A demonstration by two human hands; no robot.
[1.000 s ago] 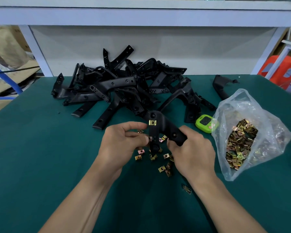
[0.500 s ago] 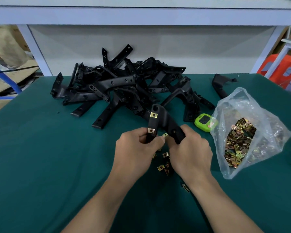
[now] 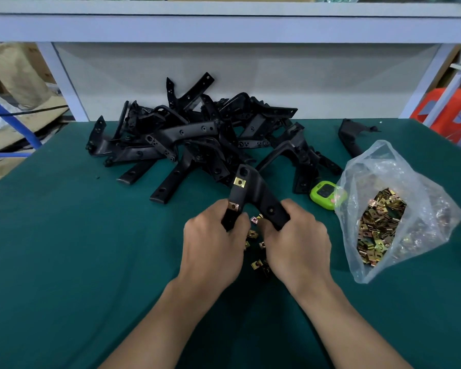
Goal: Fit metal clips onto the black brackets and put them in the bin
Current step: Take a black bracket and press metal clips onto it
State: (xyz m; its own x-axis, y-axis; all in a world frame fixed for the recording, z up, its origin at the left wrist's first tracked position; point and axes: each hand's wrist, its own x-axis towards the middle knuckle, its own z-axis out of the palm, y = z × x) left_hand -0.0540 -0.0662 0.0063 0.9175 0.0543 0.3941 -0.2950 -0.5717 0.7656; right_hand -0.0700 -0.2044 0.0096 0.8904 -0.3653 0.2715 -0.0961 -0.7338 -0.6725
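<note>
Clips [image 3: 239, 181] fitted number two, on one bracket [image 3: 261, 194].

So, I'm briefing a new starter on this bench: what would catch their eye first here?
The left hand and right hand grip a black bracket at centre, two brass-coloured clips already on it. Behind lies a tangled pile of black brackets; at right, a clear bag of clips.
</note>
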